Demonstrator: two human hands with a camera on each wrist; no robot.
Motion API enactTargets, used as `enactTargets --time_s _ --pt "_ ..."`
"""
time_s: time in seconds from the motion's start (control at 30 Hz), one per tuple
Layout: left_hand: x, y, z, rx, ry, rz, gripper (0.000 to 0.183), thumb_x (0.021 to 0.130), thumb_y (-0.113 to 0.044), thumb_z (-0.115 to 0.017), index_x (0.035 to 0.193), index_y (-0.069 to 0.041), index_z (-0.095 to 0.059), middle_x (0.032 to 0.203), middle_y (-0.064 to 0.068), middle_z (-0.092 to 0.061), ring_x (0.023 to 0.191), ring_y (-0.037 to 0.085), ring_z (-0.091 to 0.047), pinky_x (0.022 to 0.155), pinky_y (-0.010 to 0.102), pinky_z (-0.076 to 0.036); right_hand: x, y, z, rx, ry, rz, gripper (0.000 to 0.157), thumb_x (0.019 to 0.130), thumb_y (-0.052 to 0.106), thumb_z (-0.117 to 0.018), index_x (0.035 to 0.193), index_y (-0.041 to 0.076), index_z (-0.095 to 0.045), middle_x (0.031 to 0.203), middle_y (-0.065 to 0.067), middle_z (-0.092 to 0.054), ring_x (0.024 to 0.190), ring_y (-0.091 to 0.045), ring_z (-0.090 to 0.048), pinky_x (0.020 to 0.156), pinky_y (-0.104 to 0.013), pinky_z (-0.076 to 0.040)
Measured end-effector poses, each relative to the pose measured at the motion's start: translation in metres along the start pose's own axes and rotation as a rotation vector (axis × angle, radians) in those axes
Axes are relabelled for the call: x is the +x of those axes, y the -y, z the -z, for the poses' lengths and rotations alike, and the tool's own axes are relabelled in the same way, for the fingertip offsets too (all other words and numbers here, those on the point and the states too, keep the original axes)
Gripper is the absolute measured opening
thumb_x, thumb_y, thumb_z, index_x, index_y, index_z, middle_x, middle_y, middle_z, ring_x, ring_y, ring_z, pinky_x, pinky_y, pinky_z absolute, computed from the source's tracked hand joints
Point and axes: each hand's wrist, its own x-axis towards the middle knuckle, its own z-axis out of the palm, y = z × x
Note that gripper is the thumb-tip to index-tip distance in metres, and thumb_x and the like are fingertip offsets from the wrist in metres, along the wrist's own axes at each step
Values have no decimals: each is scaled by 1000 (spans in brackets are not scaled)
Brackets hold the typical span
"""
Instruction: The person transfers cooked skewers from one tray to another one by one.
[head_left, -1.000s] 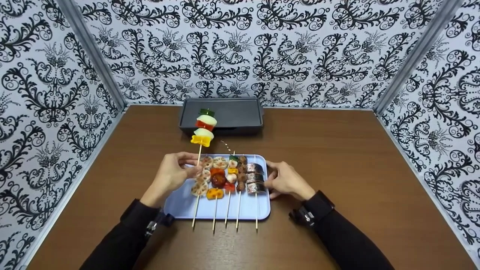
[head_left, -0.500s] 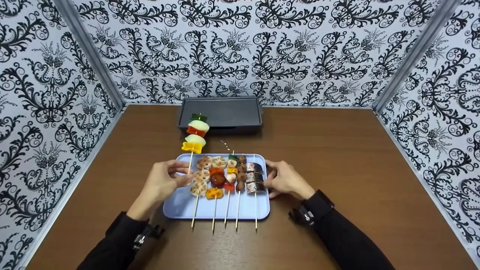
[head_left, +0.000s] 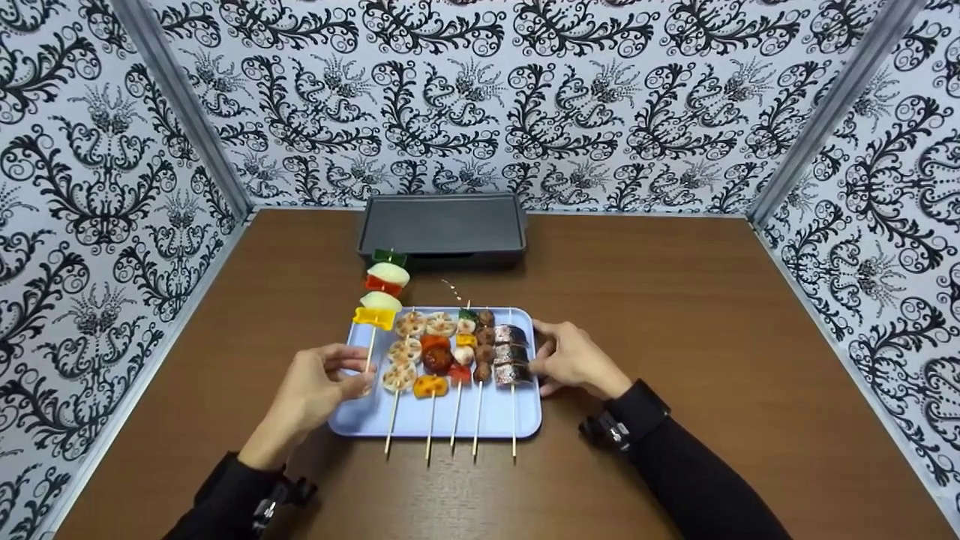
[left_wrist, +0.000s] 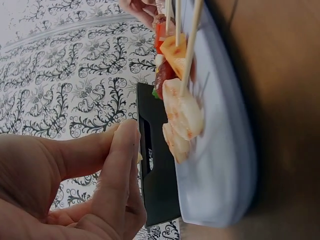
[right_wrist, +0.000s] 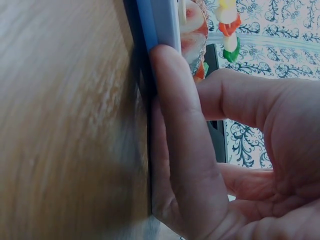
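Observation:
My left hand (head_left: 319,386) pinches the bare stick of a vegetable skewer (head_left: 384,285), held up over the left side of the tray. Green, white, red and yellow pieces are threaded along its upper part. On the pale blue tray (head_left: 495,424) several more skewers lie side by side: lotus root slices (head_left: 400,375) at the left, mixed pieces and brown balls (head_left: 484,352) in the middle, silver-skinned fish chunks (head_left: 512,354) at the right. My right hand (head_left: 574,364) grips the tray's right edge, with fingers along its outer side in the right wrist view.
A dark grey griddle plate (head_left: 442,225) stands behind the tray at the back of the brown table (head_left: 660,300). Patterned panels (head_left: 480,97) enclose the table at the back and sides. The skewers' stick ends (head_left: 514,450) overhang the tray's near edge.
My left hand has moved left and toward me with the vegetable skewer, which no longer overlaps the griddle's middle. The right hand and the tray stay in place.

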Motion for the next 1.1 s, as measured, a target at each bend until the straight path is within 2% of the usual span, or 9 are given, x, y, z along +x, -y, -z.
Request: enactTargets --time_s 0.2,0.57,0.8,1.1 --pt "-5 9 0 1 5 33 38 100 7 -86 137 9 -77 120 22 -83 95 19 -76 74 22 -68 -1 -1 0 -2 0 -4 96 94 -10 -82 179 1 -39 95 -13 -76 63 -18 -76 64 -38 -73" --pt "-13 23 5 30 -2 77 38 98 4 -90 135 8 -79 119 18 -86 100 20 -76 75 19 -64 -1 0 -1 1 5 2 96 94 -11 -82 179 1 -39 97 -15 -76 66 -19 -76 65 -38 -73" --pt "-19 28 7 75 1 76 36 98 0 -92 132 7 -80 115 15 -87 95 18 -75 72 20 -59 -1 1 0 33 -2 -6 96 93 -9 -81 179 2 -40 95 -12 -72 62 -18 -75 64 -38 -73" --pt "-23 35 8 112 21 127 35 101 -3 -90 134 5 -80 114 13 -86 89 19 -70 64 25 -57 -1 1 0 22 -3 -6 95 94 -9 -82 179 2 -40 97 -13 -74 63 -18 -75 64 -37 -73"
